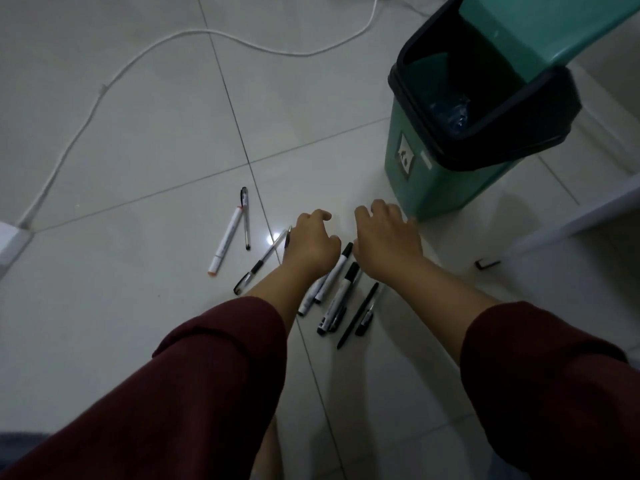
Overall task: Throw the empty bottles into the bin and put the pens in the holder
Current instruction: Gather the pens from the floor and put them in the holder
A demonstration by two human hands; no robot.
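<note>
Several pens and markers lie scattered on the tiled floor. A white marker with orange tips point(227, 240) and a thin clear pen point(245, 217) lie to the left. A clear gel pen point(262, 261) lies beside my left wrist. Black-capped white markers point(335, 272) and a slim black pen point(358, 315) lie between and under my forearms. My left hand point(310, 239) and my right hand point(386, 237) hover palm-down over the floor, fingers curled, holding nothing. The green bin point(426, 181) stands at the right with its lid swung up; a crumpled blue plastic piece point(452, 112) shows inside.
A white cable point(114, 74) snakes across the floor at the back left. A small dark object point(486, 264) lies right of my right hand. A pale ledge point(571, 216) runs along the right edge. No pen holder is in view.
</note>
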